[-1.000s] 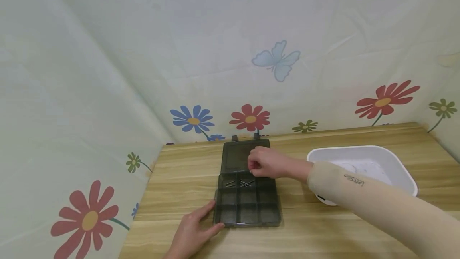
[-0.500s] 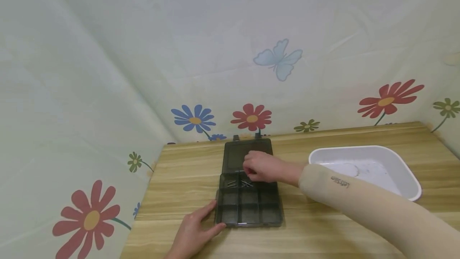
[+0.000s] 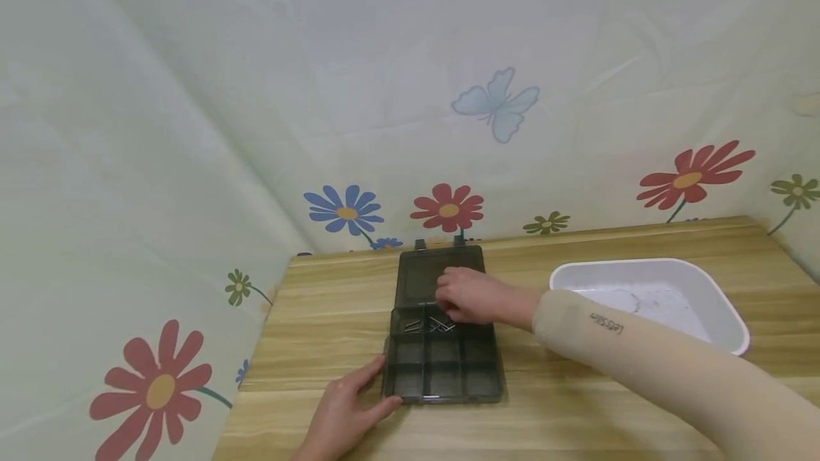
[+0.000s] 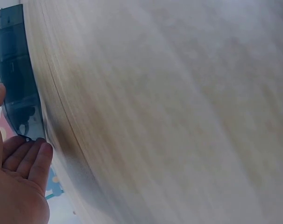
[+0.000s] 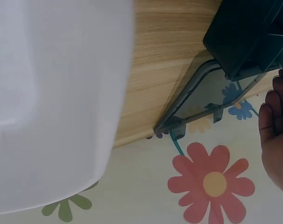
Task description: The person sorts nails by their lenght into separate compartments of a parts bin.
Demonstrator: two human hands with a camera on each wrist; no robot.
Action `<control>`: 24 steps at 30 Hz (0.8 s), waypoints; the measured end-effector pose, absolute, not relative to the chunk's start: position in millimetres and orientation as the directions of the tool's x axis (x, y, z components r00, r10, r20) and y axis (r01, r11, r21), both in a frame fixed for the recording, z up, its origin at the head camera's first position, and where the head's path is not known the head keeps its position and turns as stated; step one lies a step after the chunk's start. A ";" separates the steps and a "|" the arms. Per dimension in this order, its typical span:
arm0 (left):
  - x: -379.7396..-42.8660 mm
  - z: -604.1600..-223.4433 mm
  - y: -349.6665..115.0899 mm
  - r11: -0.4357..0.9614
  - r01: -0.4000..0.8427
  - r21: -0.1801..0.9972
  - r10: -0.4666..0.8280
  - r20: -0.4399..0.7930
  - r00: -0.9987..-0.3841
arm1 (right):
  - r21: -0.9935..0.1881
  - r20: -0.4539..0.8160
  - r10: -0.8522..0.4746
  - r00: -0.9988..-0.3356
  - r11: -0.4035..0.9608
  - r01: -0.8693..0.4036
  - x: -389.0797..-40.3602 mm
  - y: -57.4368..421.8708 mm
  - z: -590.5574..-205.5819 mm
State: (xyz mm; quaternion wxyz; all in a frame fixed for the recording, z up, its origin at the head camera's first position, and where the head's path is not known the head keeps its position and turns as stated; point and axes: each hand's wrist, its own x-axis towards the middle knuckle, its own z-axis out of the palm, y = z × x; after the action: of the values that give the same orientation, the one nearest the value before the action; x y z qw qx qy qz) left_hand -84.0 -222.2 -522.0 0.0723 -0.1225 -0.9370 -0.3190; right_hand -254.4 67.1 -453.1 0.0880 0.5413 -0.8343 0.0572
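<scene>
A dark translucent compartment box [image 3: 442, 380] lies on the wooden table, its lid [image 3: 416, 277] folded back toward the wall. Thin metal pins [image 3: 413, 326] lie in its far-left compartment, and several more metal pins [image 3: 440, 324] cross each other in the far-middle one. My left hand [image 3: 342, 411] steadies the near-left corner, thumb at the front edge and extended fingers along the side; the left wrist view shows these fingertips at the box wall [image 4: 20, 79]. Bent fingers of my right hand [image 3: 470, 295] hover at the far-middle compartment. Their tips are hidden, so I cannot tell whether they pinch a pin.
To the right of the box stands a white basin [image 3: 640, 262], partly covered by my sleeved right forearm [image 3: 640, 347]. It looms large in the right wrist view. A flowered curtain [image 3: 500, 105] hangs right behind the table's back edge.
My right hand has shifted slightly left and nearer, over the far-middle compartment. The pins there lie differently, and more of them show. The left hand has stayed at the corner.
</scene>
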 end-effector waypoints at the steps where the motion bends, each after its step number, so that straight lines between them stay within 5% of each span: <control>1: -84.0 -521.7 -222.2 0.766 0.275 0.581 0.182 0.214 -0.960 | -0.012 0.212 -0.890 -0.403 0.410 -0.912 -254.1 69.1 -451.4; 24: -86.3 -516.6 -224.7 0.793 0.259 0.551 0.189 0.183 -0.965 | -0.437 0.228 -0.760 -0.609 0.479 -0.761 -252.7 128.0 -431.0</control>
State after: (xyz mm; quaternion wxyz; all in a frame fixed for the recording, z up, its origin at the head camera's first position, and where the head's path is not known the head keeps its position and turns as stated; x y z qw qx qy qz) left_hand -86.3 -224.7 -516.6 0.0593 -0.1185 -0.9451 -0.2988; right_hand -252.7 128.0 -431.0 0.0016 0.4421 -0.8600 0.2548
